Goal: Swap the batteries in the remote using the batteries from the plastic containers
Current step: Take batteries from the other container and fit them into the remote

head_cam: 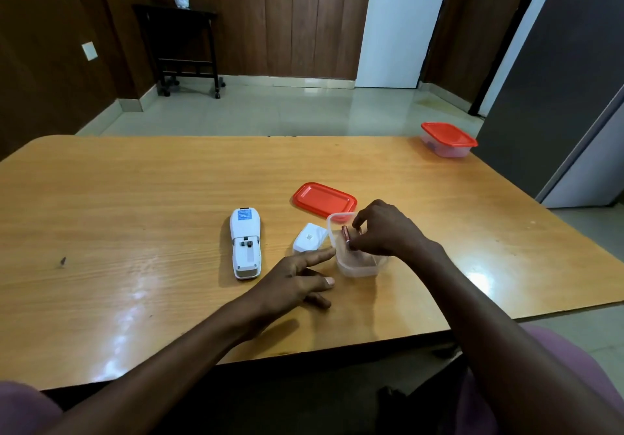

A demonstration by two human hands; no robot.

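Near the middle of the wooden surface point(135, 205) you have one open clear container point(359, 264), its red lid point(322, 199) lying flat just behind it. Your right hand point(385, 232) is over the container's mouth, its grip pinched on a reddish battery point(346, 236) at the rim; whether it holds one cell or two cannot be told. Anything else in the container is hidden by the hand.

Your left hand point(297, 279) rests on the surface just left of the container, fingers spread, grip empty; the forefinger tip touches the container wall.

One white remote point(245, 244) lies face down, left of the container, battery bay uncovered; the bay's contents are too small to read. One white battery cover point(309, 238) lies between remote and container.

A second clear container point(447, 141), red lid on, stands at the far right corner, well apart; something dark shows through its wall, unidentifiable.

Count: containers 2, lids 2, remote 1, cover 1.
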